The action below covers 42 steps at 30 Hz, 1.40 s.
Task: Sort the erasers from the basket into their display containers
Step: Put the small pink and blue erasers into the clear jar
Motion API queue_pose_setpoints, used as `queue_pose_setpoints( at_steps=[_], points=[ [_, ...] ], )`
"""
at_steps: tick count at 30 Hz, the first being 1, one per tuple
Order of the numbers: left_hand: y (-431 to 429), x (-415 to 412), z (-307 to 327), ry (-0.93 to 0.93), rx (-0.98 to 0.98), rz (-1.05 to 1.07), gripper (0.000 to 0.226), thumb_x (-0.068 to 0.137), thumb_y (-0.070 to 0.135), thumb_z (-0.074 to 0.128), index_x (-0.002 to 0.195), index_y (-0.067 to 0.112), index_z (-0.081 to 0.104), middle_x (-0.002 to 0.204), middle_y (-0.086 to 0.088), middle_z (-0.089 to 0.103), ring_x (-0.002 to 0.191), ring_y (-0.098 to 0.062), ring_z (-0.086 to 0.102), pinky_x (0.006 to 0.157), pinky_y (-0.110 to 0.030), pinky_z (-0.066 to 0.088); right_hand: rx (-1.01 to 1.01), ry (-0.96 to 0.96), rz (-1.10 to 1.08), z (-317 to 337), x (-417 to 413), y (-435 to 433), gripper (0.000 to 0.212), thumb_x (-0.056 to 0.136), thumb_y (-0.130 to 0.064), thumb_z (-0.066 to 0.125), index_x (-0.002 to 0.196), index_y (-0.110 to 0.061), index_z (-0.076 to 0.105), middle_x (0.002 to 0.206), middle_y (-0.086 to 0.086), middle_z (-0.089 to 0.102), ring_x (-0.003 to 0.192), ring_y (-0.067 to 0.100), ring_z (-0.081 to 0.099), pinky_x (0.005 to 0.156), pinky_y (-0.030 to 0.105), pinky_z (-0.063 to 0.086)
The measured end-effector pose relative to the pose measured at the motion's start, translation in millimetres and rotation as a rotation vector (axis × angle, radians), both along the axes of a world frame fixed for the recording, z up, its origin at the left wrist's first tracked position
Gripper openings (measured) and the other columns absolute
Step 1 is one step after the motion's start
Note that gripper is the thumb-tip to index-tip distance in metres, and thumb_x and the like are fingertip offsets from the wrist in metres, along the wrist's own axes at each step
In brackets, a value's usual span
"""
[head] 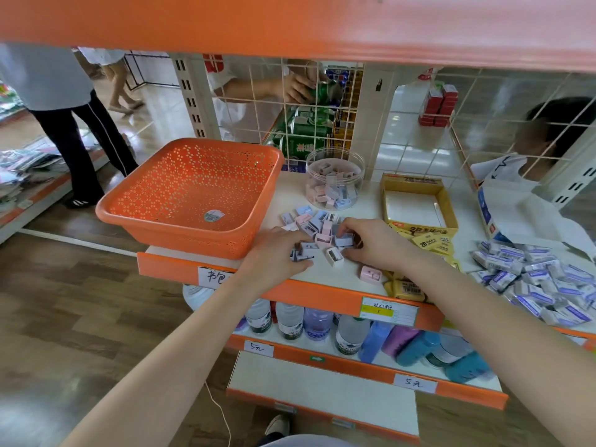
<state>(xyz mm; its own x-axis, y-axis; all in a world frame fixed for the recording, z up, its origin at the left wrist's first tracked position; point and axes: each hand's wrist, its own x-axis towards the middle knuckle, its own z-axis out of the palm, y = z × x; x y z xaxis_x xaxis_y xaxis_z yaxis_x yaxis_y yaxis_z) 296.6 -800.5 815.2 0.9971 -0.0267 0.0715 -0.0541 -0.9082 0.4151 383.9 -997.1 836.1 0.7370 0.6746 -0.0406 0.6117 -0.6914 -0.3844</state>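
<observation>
A: Take the orange perforated plastic basket (193, 191) as the landmark. What's in it?

B: Only a round sticker on its floor. It sits at the near left corner of the white shelf (364, 201), overhanging the orange front edge.

A: And the erasers?

B: Just right of the basket lies a loose pile of small pastel blocks in pink, lilac and white (317, 225). Behind that pile, right of the basket's far corner, stands a clear round plastic jar (335, 179), lidless, partly filled with the same blocks.

A: The hands?

B: Both are in the pile. The left hand (277, 253), beside the basket's near right corner, is curled around a few blocks at its fingertips. The right hand (371, 241) pinches one lilac block between thumb and fingers.

A: Farther right?

B: An open yellow cardboard display box (416, 201), its white tray bare, with yellow-wrapped erasers (429, 243) spilled in front of it. Farthest from the basket is a heap of white-and-purple wrapped erasers (535, 282).
</observation>
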Motion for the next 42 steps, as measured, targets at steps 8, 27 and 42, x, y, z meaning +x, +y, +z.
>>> queue_pose_setpoints(
  at_steps=[8,27,42],
  points=[
    [-6,5,-1,-0.116,-0.272,0.091,0.04,0.082,0.03,0.072,0.12,0.026,0.06,0.113,0.004,0.062,0.103,-0.011,0.056,0.089,-0.024,0.043,0.091,-0.012,-0.021,-1,2,-2,0.029,0.081,-0.021,0.07,0.109,-0.019,0.062,0.106,0.003,0.065,0.086,0.013,0.056,0.07,0.019,0.038],
    [-24,91,50,-0.205,-0.642,0.296,0.033,0.085,0.02,0.069,0.117,0.018,0.061,0.094,0.01,0.063,0.072,0.009,0.055,0.051,-0.004,0.04,0.428,-0.002,-0.294,55,62,8,0.022,0.09,-0.026,0.062,0.111,-0.024,0.065,0.096,-0.011,0.059,0.086,0.005,0.054,0.065,0.013,0.039],
    [-17,122,50,-0.256,-0.533,0.386,0.027,0.089,0.014,0.062,0.116,0.018,0.063,0.11,0.005,0.066,0.079,0.0,0.056,0.053,-0.002,0.039,0.485,0.021,-0.285,48,96,20,0.02,0.09,-0.016,0.06,0.11,-0.017,0.063,0.101,-0.003,0.064,0.087,0.01,0.059,0.078,0.021,0.048]
  ],
)
